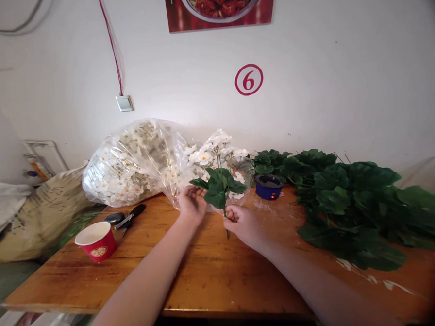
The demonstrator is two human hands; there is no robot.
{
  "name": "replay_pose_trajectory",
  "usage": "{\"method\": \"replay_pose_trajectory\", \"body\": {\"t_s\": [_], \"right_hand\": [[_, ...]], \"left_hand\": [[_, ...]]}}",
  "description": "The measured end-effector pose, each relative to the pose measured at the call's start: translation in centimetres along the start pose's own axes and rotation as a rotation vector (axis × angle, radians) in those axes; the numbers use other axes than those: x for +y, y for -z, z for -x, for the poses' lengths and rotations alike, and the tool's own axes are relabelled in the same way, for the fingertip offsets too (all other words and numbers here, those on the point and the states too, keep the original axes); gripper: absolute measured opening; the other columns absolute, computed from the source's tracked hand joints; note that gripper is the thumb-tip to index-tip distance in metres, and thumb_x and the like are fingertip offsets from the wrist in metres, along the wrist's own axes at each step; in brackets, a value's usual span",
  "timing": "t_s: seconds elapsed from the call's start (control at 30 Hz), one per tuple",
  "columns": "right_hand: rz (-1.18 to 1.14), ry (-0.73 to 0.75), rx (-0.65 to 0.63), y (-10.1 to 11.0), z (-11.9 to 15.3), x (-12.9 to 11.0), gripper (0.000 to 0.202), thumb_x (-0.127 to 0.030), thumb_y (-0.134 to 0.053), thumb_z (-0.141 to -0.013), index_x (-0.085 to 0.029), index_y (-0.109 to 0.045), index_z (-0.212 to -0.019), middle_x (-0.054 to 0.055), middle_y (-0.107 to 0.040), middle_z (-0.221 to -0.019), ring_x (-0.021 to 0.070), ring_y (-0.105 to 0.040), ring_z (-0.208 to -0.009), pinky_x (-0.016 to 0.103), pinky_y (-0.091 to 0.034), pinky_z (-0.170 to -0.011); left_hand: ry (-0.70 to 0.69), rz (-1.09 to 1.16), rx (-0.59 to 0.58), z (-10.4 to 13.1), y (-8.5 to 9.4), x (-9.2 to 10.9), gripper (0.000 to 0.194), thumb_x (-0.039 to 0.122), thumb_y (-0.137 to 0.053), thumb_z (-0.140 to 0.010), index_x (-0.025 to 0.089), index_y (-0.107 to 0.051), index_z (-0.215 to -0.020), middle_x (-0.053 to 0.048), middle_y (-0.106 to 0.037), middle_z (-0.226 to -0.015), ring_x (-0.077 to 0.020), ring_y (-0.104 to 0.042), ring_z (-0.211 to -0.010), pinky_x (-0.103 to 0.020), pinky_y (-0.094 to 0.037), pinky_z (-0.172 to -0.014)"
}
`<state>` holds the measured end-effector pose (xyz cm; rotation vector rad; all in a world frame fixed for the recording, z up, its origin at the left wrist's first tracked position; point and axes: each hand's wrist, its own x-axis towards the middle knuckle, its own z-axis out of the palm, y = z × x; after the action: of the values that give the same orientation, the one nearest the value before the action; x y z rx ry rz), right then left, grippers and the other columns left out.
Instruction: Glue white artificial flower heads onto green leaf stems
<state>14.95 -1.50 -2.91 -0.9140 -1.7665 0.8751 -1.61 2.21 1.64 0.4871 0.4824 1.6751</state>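
In the middle, my right hand [241, 225] is closed in a pinch on the green stem of an artificial flower [219, 186]. Broad green leaves spread around its upper stem, and thin stalks rise from them toward white blossoms [218, 148]. Which of those blossoms belong to this stem, and which lie behind it, I cannot fully tell. My left hand [193, 201] is open with its palm turned up, at the left side of the leaves; its fingertips are partly hidden behind them. Just behind both hands lies a clear plastic bag [130, 163] packed with white artificial flowers.
A small blue heating pot [269, 186] with a red light stands right of centre. Green artificial leaves [347, 199] are heaped at the right. On the left of the wooden table [204, 284] are a red paper cup [96, 242] and keys [125, 219] with a black fob.
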Motion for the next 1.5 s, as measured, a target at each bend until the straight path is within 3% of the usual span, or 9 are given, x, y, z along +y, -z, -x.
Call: {"method": "replay_pose_trajectory", "body": {"t_s": [0.37, 0.6, 0.8, 0.93, 1.03, 1.13, 1.23, 1.37, 1.5], "right_hand": [[-0.040, -0.007, 0.011, 0.7, 0.0, 0.2, 0.006, -0.022, -0.058, -0.071, -0.019, -0.055, -0.074, -0.004, -0.049, -0.066, 0.0113, -0.046, -0.059, 0.023, -0.036, -0.056], [-0.059, 0.018, 0.149, 2.2, 0.3, -1.1, 0.016, -0.032, -0.064, -0.076, -0.019, -0.061, -0.083, 0.000, -0.058, -0.072, 0.0128, -0.052, -0.062, 0.025, -0.042, -0.056], [-0.163, 0.245, 0.541, 5.6, 0.9, -3.9, 0.024, -0.036, -0.067, -0.078, -0.019, -0.064, -0.095, 0.002, -0.064, -0.075, 0.0163, -0.061, -0.065, 0.029, -0.049, -0.058], [-0.222, 0.662, 1.090, 8.8, 1.1, -6.6, 0.020, -0.029, -0.067, -0.079, -0.022, -0.065, -0.097, -0.001, -0.062, -0.069, 0.0165, -0.060, -0.055, 0.034, -0.050, -0.055], [-0.260, 0.925, 1.302, 11.5, 1.3, -7.8, 0.016, -0.033, -0.058, -0.086, -0.029, -0.065, -0.099, 0.000, -0.058, -0.067, 0.0154, -0.053, -0.045, 0.033, -0.042, -0.044], [-0.213, 0.908, 1.412, 13.2, 1.2, -7.5, 0.019, -0.033, -0.052, -0.089, -0.032, -0.068, -0.101, 0.002, -0.059, -0.073, 0.0148, -0.053, -0.048, 0.032, -0.038, -0.043], [-0.211, 0.724, 1.307, 12.8, 0.8, -6.3, 0.024, -0.026, -0.058, -0.083, -0.029, -0.066, -0.107, 0.001, -0.057, -0.073, 0.0129, -0.051, -0.048, 0.029, -0.040, -0.044], [-0.123, 0.474, 0.933, 10.1, 0.3, -4.9, 0.030, -0.028, -0.066, -0.079, -0.023, -0.062, -0.108, 0.000, -0.058, -0.078, 0.0121, -0.054, -0.055, 0.031, -0.050, -0.053], [-0.077, 0.420, 0.747, 8.6, 0.2, -3.9, 0.031, -0.030, -0.068, -0.079, -0.021, -0.062, -0.108, 0.000, -0.060, -0.082, 0.0104, -0.055, -0.060, 0.027, -0.051, -0.056]], "left_hand": [[0.038, 0.016, 0.058, -0.3, 0.8, 0.0, 0.004, 0.021, -0.055, -0.065, 0.017, -0.055, -0.067, 0.001, -0.055, -0.056, -0.0112, -0.054, -0.050, -0.025, -0.046, -0.055], [-0.009, -0.090, -0.098, 0.1, 0.9, 0.1, 0.021, 0.035, -0.056, -0.069, 0.019, -0.048, -0.057, 0.004, -0.035, -0.042, -0.0132, -0.052, -0.052, -0.027, -0.046, -0.060], [-0.031, -0.102, -0.184, 0.5, 0.5, 0.0, 0.024, 0.035, -0.056, -0.071, 0.019, -0.047, -0.055, 0.002, -0.039, -0.046, -0.0130, -0.051, -0.055, -0.029, -0.047, -0.064], [-0.022, -0.084, -0.223, 0.9, 0.2, 0.1, 0.025, 0.034, -0.054, -0.073, 0.019, -0.045, -0.054, 0.002, -0.038, -0.047, -0.0121, -0.047, -0.051, -0.029, -0.043, -0.060], [-0.019, -0.132, -0.279, 1.4, 0.1, 0.2, 0.033, 0.037, -0.051, -0.077, 0.020, -0.038, -0.051, 0.002, -0.031, -0.043, -0.0121, -0.040, -0.047, -0.030, -0.039, -0.056], [-0.031, -0.201, -0.353, 1.9, -0.1, 0.3, 0.040, 0.042, -0.050, -0.079, 0.021, -0.033, -0.049, 0.003, -0.024, -0.040, -0.0130, -0.036, -0.045, -0.031, -0.036, -0.053], [0.003, -0.221, -0.404, 2.4, -0.3, 0.2, 0.040, 0.045, -0.050, -0.079, 0.022, -0.035, -0.050, 0.002, -0.025, -0.041, -0.0150, -0.039, -0.047, -0.033, -0.038, -0.055], [0.080, -0.186, -0.370, 2.7, -0.7, -0.2, 0.037, 0.043, -0.052, -0.076, 0.020, -0.041, -0.049, 0.001, -0.027, -0.041, -0.0169, -0.047, -0.057, -0.036, -0.044, -0.069], [0.134, -0.098, -0.378, 2.6, -0.9, -0.5, 0.031, 0.038, -0.053, -0.074, 0.019, -0.048, -0.050, 0.000, -0.029, -0.041, -0.0186, -0.054, -0.068, -0.034, -0.045, -0.080]]}}
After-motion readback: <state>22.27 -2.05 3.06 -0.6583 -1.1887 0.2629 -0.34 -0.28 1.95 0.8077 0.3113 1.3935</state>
